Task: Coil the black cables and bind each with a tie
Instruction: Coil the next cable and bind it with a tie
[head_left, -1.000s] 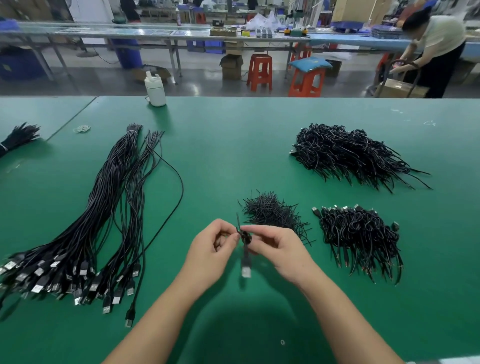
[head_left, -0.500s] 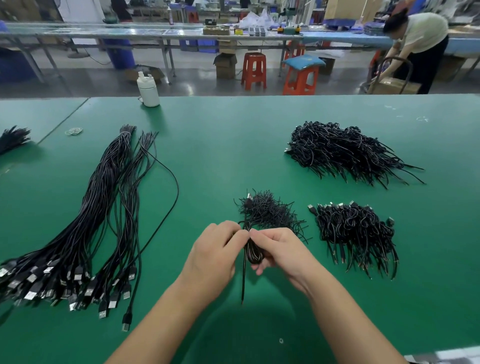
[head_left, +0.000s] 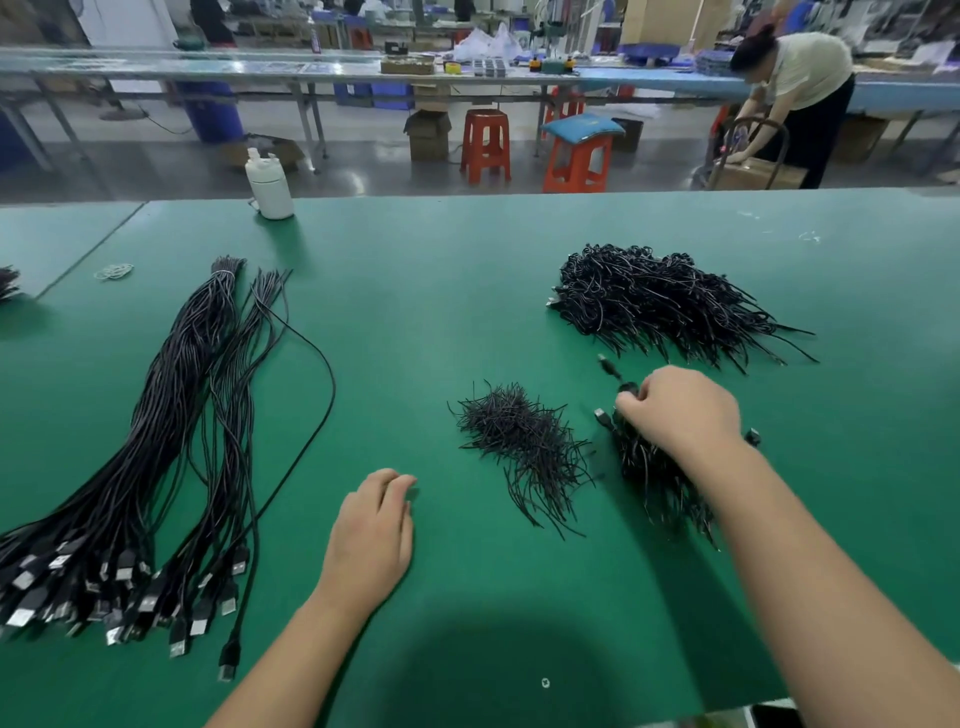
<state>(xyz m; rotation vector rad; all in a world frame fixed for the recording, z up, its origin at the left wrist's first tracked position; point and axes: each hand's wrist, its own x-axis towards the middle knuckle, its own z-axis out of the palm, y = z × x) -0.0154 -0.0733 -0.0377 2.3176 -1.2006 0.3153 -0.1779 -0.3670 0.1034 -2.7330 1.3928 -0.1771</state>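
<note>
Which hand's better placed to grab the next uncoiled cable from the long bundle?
Left. The left hand hangs open over the table near the long cable bundle; the right hand is across the table, gripping a coiled cable at the small pile.

no text, label, brand, number or sign is showing clearly enough to read anywhere in this view; the boxes and items on the far benches are looking too small and blurred.

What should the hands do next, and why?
Probably the right hand lets go of the bound coil over the near pile, while the empty left hand reaches left to the loose cables for another.
</note>
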